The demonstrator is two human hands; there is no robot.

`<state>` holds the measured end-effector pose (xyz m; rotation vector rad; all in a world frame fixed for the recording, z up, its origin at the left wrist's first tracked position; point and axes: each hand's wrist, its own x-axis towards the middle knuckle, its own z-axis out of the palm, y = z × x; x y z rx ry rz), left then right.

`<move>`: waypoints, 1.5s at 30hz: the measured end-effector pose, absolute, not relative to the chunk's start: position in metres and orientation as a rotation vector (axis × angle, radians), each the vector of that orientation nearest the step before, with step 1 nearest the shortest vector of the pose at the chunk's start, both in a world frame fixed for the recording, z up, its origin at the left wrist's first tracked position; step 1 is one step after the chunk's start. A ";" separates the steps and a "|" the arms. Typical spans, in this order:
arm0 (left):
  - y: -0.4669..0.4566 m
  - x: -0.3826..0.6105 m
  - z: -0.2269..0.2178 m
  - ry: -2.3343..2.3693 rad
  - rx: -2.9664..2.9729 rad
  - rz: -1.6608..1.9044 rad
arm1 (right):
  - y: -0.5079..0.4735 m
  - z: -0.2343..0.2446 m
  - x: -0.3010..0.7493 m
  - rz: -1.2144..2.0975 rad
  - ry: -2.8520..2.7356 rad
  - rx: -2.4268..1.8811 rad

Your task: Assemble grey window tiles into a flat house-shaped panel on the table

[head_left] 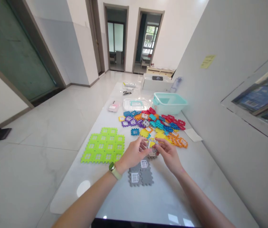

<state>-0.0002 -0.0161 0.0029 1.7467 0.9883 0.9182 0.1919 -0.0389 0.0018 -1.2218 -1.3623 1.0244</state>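
Note:
My left hand [134, 152] and my right hand [169, 155] meet over the table, fingers bent in a pinch around a small grey interlocking tile [153, 143]. Yellow shows through the tile's opening, and fingers cover part of its edges. Just below, another grey tile with a white window piece [152, 154] is partly hidden. Nearer to me lies a joined block of grey interlocking tiles [147, 177], some with white window inserts. Left of my hands, a joined sheet of lime green window tiles [103, 145] lies flat.
Beyond my hands spreads a pile of purple, blue, red, yellow and orange tiles [157, 122]. Behind it stand a mint plastic bin [170, 106] and a clear lid [125, 104]. A pink phone-like item [114, 106] lies left; a white paper [194, 135] lies right, near the wall.

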 end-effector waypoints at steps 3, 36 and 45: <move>-0.020 0.007 0.001 0.864 1.534 0.913 | -0.048 0.002 0.191 1.035 -1.309 -1.199; -0.015 0.007 -0.009 0.980 1.425 0.962 | -0.064 0.017 0.194 0.472 -2.174 -1.074; -0.023 0.008 -0.009 0.941 1.567 0.849 | -0.064 0.014 0.201 0.519 -2.281 -1.065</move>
